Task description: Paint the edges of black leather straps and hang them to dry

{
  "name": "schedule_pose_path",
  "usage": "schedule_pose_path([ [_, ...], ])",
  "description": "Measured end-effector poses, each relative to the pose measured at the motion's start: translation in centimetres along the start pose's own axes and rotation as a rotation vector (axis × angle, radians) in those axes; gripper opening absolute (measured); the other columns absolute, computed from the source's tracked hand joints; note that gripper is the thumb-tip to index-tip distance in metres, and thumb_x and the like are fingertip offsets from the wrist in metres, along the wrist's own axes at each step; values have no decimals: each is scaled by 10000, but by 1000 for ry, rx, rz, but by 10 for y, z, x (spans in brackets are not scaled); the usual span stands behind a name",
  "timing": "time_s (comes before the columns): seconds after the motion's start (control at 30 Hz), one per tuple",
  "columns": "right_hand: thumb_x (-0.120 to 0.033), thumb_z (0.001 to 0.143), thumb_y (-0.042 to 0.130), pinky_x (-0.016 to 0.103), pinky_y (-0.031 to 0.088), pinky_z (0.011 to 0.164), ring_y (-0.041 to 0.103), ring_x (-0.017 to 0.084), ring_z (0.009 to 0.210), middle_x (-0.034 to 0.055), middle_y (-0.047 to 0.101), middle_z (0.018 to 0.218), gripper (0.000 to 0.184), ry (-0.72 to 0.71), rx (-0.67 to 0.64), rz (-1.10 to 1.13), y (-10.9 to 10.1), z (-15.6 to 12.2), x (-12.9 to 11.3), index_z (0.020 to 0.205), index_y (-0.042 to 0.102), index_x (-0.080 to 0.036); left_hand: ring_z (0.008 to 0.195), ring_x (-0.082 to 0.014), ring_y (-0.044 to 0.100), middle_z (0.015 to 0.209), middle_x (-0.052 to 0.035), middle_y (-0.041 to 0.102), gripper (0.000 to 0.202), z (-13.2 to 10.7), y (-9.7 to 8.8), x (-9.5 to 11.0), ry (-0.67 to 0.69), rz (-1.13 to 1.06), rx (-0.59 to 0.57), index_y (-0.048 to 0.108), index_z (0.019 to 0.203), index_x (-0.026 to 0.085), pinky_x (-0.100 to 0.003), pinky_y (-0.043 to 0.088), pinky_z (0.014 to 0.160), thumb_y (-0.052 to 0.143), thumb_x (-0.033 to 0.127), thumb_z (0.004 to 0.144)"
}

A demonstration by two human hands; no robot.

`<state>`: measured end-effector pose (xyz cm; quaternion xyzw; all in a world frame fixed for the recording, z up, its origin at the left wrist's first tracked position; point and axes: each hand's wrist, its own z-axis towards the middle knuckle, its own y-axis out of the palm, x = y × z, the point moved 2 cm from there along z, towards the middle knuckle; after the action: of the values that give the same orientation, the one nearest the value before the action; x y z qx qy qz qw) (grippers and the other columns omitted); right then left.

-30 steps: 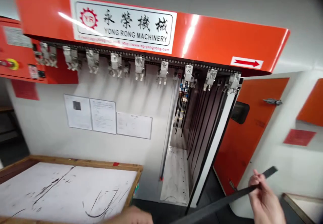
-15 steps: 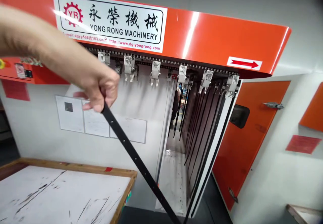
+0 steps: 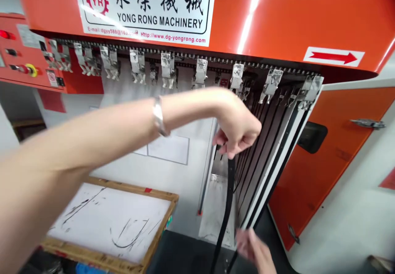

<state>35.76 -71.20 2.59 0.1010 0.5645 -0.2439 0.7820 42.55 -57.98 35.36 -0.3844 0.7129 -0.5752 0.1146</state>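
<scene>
My left hand (image 3: 240, 126), with a silver bracelet (image 3: 158, 115) at its wrist, is closed on the upper end of a long black strap (image 3: 228, 196). The strap hangs down in a curve and leaves the bottom of the view; its lower end is hidden. Small holes dot its surface. My right hand (image 3: 255, 250) is at the lower right, smeared by motion, close to a dark strip near the floor; whether it touches it I cannot tell. Metal clips (image 3: 237, 76) on a chain run above my left hand, several with dark straps (image 3: 285, 136) hanging from them inside the machine opening.
The orange machine hood (image 3: 284, 15) spans the top, with an arrow label (image 3: 333, 56) pointing right. At lower left stands a wood-framed white board (image 3: 174, 200) with black marks. An orange door (image 3: 348, 142) is on the right, a control box (image 3: 18, 52) at far left.
My left hand has moved right, from in front of the white panel to the machine opening, bringing the strap closer to vertical. My right hand has come into view at the bottom.
</scene>
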Motion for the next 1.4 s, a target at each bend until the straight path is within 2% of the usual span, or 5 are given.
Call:
schedule_pose_path([
  [0.17, -607, 892, 584, 231, 519, 557, 604, 129, 620, 9, 650, 776, 449, -104, -79, 377, 48, 40, -56, 1035, 649, -186, 391, -174, 556, 421, -19, 572, 278, 45, 17, -5, 284, 191, -42, 626, 443, 153, -310, 498, 483, 715, -25, 637],
  [0.4, -566, 900, 610, 150, 186, 407, 249, 31, 467, -75, 401, 667, 381, -236, 13, 614, 55, 115, -104, 899, 596, -185, 607, -133, 555, 611, -16, 556, 381, 64, -60, -13, 423, -368, 1028, 562, 649, 139, -277, 451, 661, 570, 386, 939],
  [0.6, -582, 889, 612, 158, 160, 400, 233, 30, 456, -77, 383, 647, 395, -249, 9, 620, 55, 139, -100, 868, 589, -189, 610, -122, 594, 671, -44, 608, 322, 99, -78, 8, 545, -918, 684, 511, 683, 141, -275, 508, 660, 557, 276, 972],
  [1.23, -657, 919, 460, 201, 307, 402, 346, 66, 440, -54, 452, 644, 480, -349, 158, 315, 33, 182, -112, 919, 579, -192, 492, -66, 248, 499, 86, 263, 502, 124, -44, -19, 466, -686, 865, 348, 500, 180, -243, 199, 527, 742, 283, 794],
  [1.4, -652, 950, 416, 430, 530, 895, 601, 257, 1091, 134, 574, 1283, 605, -402, 299, -90, 32, 134, -93, 1346, 496, -202, 746, -174, 562, 789, -37, 627, 433, 100, -14, -44, 446, -566, 698, 651, 812, 142, -249, 410, 633, 784, 538, 699],
])
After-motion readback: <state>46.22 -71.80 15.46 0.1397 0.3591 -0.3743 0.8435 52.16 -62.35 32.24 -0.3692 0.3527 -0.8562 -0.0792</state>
